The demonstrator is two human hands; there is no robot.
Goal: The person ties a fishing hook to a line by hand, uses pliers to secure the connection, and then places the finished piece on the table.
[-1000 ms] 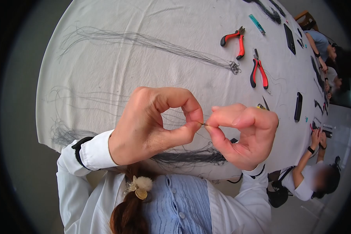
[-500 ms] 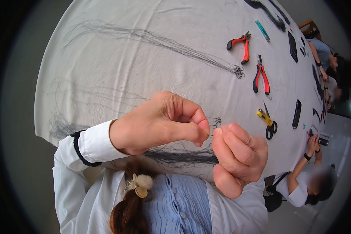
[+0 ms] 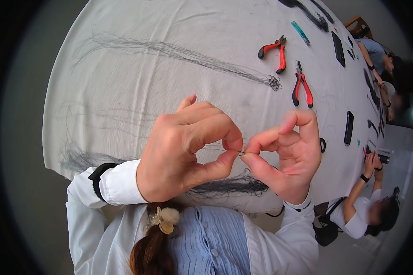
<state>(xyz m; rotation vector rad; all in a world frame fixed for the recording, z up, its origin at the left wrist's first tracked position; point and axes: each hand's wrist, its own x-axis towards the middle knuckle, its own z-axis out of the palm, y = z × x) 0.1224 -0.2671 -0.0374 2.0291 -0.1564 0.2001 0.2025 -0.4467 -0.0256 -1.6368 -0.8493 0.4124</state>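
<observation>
Thumb and forefinger of the left hand point(image 3: 183, 151) are pressed together in a tight pinch, the other fingers curled over them. The right hand point(image 3: 284, 160) answers with the same closed pinch, its middle and ring fingers lifted and spread. Both pinches meet on a tiny metal piece point(image 3: 240, 153), held in the air just above the white tablecloth point(image 3: 124, 91) and close to the person's chest. It is too small to tell what it is, and a fine dark strand seems to run from it. Below the hands, a thick dark bundle of strands point(image 3: 229, 185) lies along the near rounded edge of the table, partly hidden by the wrists. More loose strands trail off the left edge. Beyond the hands is a stretch of bare cloth, bounded by a long thin sheaf of strands point(image 3: 170, 48) that runs slantwise to a cluster of small loops point(image 3: 274, 82). To the right of those loops lie two red-handled pliers, one point(image 3: 273, 49) farther off and one point(image 3: 302, 85) nearer, well apart from the hands. A dark phone point(image 3: 348, 127) lies near the right edge, and a black scissor loop point(image 3: 323, 145) shows just behind the right hand. A co-worker point(image 3: 367, 211) in white sits at the right edge, hands on the table.
</observation>
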